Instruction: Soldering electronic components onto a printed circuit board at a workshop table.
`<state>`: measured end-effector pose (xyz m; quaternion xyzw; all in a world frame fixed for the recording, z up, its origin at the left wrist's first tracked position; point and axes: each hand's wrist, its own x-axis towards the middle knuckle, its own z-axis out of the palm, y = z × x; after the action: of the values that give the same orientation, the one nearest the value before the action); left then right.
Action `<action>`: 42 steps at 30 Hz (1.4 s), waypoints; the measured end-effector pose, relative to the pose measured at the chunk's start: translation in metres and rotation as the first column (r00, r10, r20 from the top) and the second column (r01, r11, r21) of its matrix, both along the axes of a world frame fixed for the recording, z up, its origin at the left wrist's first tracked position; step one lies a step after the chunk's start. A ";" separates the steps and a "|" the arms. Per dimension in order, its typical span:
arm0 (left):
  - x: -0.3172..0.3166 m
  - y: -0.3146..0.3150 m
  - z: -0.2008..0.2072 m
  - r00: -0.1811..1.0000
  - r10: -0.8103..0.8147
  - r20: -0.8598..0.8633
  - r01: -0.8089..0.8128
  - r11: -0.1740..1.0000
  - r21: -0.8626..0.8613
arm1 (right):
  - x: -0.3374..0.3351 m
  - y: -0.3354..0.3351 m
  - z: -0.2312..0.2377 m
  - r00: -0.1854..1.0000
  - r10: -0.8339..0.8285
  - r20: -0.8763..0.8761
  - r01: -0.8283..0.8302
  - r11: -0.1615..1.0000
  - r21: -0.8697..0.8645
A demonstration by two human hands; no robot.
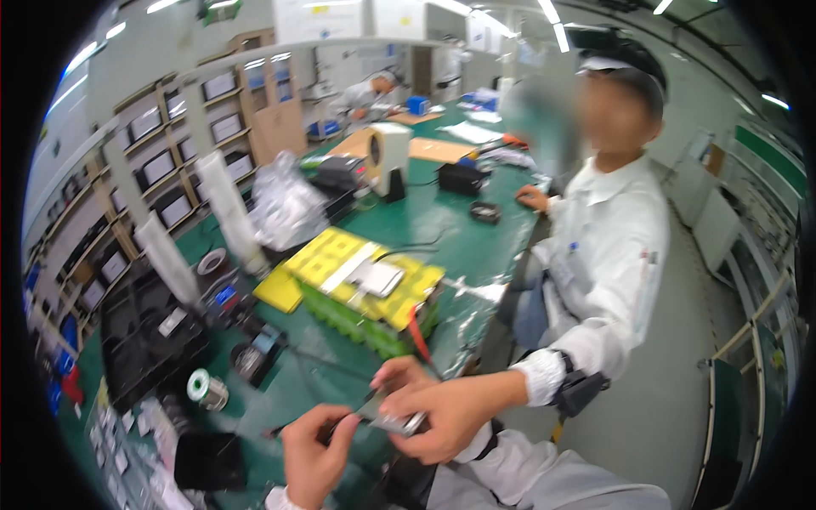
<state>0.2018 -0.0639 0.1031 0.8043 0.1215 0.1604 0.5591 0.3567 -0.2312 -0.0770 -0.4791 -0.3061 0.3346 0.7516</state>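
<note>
My left hand is closed, its thumb and finger pinching at the edge of a small grey piece. A thin dark tip sticks out beside its fist; its kind cannot be made out. From the right a co-worker's arm reaches in, and that hand closes over a small silvery part against the grey piece. My right sleeve comes in from the lower edge; the hand beyond it is mostly hidden behind the co-worker's hand. Just ahead stands a green battery pack with a yellow top and red and black leads.
On the green table are a solder spool, a black tray, a black box and a plastic bag. A co-worker in white is close at the right. Another person sits farther back. Shelves line the left.
</note>
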 end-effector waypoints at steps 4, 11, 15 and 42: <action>0.006 -0.006 0.000 0.997 0.030 0.074 -0.028 0.999 -0.024 | 0.010 0.001 0.090 0.730 -0.213 0.649 -0.037 0.936 0.349; 0.008 -0.016 0.003 0.994 0.002 0.113 0.017 0.987 -0.163 | 0.021 -0.005 0.100 0.669 -0.322 0.670 -0.050 0.879 0.474; 0.001 -0.025 0.003 0.983 -0.114 0.141 0.128 0.986 -0.102 | 0.038 -0.024 0.107 0.607 -0.395 0.690 -0.088 0.829 0.552; -0.046 -0.090 0.033 0.633 -0.651 0.418 0.773 0.509 -0.378 | 0.011 -0.081 0.044 0.825 -0.456 -0.333 0.546 0.796 0.263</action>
<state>0.1557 -0.1542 0.1362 0.5724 -0.2464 -0.0362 0.7812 0.3675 -0.3121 -0.0331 -0.3566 -0.1228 0.1208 0.9182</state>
